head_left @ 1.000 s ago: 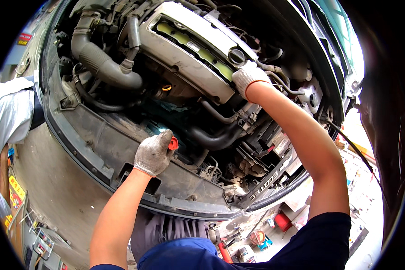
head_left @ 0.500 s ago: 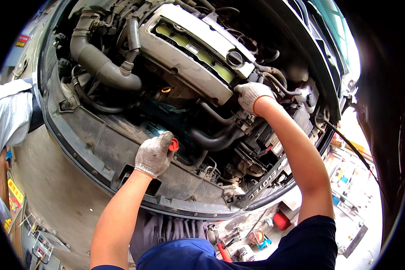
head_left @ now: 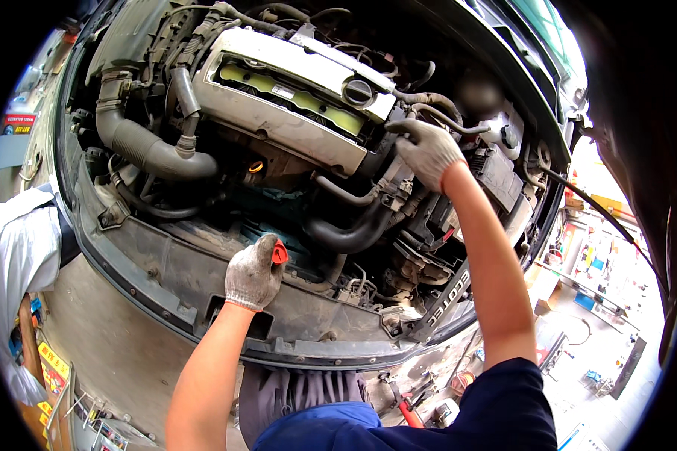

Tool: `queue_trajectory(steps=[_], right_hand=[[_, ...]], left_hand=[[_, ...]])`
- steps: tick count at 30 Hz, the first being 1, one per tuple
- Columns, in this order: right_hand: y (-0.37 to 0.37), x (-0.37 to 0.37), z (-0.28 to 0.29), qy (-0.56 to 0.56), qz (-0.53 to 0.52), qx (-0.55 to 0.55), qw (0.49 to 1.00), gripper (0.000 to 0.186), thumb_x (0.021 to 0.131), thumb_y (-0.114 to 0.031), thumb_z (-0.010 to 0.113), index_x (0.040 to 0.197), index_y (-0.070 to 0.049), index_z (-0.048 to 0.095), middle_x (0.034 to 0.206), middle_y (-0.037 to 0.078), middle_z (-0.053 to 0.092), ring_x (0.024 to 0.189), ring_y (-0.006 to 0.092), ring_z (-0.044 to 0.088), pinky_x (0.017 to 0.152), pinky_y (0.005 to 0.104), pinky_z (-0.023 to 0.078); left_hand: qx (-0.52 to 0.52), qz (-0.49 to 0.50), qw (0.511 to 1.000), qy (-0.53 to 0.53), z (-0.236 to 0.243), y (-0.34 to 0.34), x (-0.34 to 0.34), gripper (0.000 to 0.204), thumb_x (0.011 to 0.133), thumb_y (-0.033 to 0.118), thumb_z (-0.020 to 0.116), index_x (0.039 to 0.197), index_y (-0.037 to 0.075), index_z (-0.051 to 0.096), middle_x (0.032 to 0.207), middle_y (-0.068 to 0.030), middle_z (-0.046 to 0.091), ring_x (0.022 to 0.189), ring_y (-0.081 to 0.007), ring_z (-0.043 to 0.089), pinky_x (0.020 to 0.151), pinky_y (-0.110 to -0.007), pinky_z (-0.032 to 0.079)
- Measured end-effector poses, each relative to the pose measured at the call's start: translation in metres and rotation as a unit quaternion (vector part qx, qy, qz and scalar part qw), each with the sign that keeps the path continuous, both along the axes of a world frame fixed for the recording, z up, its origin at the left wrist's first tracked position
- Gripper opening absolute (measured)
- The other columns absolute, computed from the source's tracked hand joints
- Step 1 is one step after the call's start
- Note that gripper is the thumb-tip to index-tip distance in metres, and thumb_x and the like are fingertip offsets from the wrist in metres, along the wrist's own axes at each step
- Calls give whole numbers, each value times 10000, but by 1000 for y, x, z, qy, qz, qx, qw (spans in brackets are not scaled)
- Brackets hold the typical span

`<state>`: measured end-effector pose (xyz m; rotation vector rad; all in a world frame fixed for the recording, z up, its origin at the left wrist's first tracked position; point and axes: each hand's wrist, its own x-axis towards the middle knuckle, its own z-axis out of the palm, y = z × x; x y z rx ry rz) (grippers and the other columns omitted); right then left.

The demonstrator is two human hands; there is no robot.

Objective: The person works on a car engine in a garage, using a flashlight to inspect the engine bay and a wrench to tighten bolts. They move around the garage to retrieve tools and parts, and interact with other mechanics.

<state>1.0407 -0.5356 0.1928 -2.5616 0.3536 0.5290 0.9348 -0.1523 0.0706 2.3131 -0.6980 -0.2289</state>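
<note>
I lean over an open car engine bay. My left hand (head_left: 252,275), in a grey-white knit glove, is closed around a tool with a red-orange handle (head_left: 280,252); only the handle's end shows, so its kind is hidden. It is held above the front crossmember (head_left: 165,259). My right hand (head_left: 426,152), gloved too, reaches to the right end of the silver engine cover (head_left: 286,129). Its thumb and forefinger are apart beside a dark part at that end, and nothing shows between them. A yellow-green strip (head_left: 301,94) lies in the cover's middle.
A ribbed air intake hose (head_left: 147,150) curves at the left. A black hose (head_left: 353,234) bends below my right hand. The yellow dipstick ring (head_left: 256,167) stands before the cover. Another person's light sleeve (head_left: 22,240) is at the far left. A prop rod (head_left: 602,214) slants at right.
The view has shifted, and the engine sits further left. My right hand has moved off the cover's corner, and its fingers have spread. My left hand still holds the red-orange handle.
</note>
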Motion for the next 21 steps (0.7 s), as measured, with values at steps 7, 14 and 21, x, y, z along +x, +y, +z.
queue_trajectory(steps=[7,14,21], right_hand=[[30,-132,8,-16,-345,295,891,293,1030,-218,631,1274,-95,736,899,19,697,738,81,599,630,264,509],[127,-242,-14,108,-374,406,827,291,1042,-192,626,1296,-88,720,843,18,688,657,81,586,574,256,491],[196,-333,-16,172,-309,419,836,404,1027,-232,626,1379,-36,656,973,125,708,828,209,650,777,335,521]], left_hand=[[-10,-1,1000,-8,2,-7,0,583,864,128,836,1359,143,530,965,-164,735,837,-431,715,729,-504,574],[21,11,1000,13,3,-10,-5,526,883,135,830,1313,154,526,1014,-141,747,888,-424,728,754,-488,580],[21,0,999,-24,-7,-4,-10,585,918,172,808,1382,168,452,1136,-131,743,972,-425,718,796,-485,582]])
